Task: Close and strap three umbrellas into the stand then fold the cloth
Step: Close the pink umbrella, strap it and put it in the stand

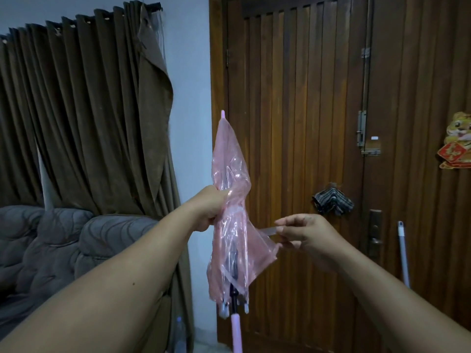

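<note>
A closed pink see-through umbrella point(230, 179) stands upright in front of me, tip up, its pink handle running off the bottom of the view. My left hand point(209, 211) grips the gathered canopy around its middle. My right hand point(304, 234) pinches the umbrella's clear strap point(267, 231), pulled out sideways to the right of the canopy. A folded striped umbrella point(332, 203) hangs on the wooden door's handle. No stand or cloth is in view.
A brown wooden door point(293, 98) fills the right half, with a lock plate and a paper ornament point(456, 141). A grey pole point(404, 253) leans against it. Dark curtains point(84, 118) and a grey sofa point(63, 245) are on the left.
</note>
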